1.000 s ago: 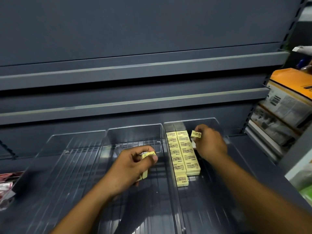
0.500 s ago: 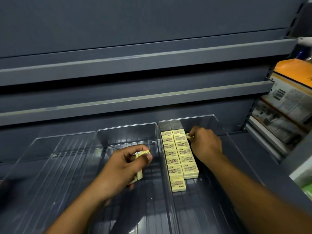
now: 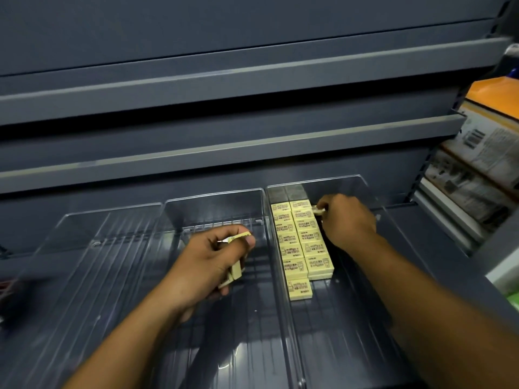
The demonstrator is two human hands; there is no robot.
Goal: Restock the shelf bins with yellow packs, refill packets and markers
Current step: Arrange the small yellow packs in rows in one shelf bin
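1. The step in hand, as I judge it, is starting a third row in the right-hand bin (image 3: 337, 179). The right hand (image 3: 346, 220) is at the far end of that bin. Its fingers are curled and pinch one yellow pack (image 3: 319, 211) just beside the back of the stocked rows (image 3: 297, 242).
2. To do it well, set the pack flat on the bin floor with the label up and its long edge flush against the neighbouring row. Push it back until it meets the rear wall, so later packs can line up in front without gaps. Let go only once it sits square.
3. The left hand (image 3: 213, 256) hovers over the middle bin (image 3: 216, 193), clamped round a small bundle of spare packs (image 3: 236, 272). I cannot tell how many. It is best held near the divider, so the right hand has a short reach for the next one.
4. In the right-hand bin, two rows of yellow packs hug the left wall and run from back to front. The left row comes further forward and ends in a single pack (image 3: 300, 289). At the front of the other row a second layer shows beneath.
5. The middle bin and the left bin (image 3: 112, 213) show only their ribbed clear floors.
6. I see no refill packets or markers, so most of the task seems to lie ahead. Printed cartons (image 3: 488, 147) sit on the neighbouring shelf to the right.
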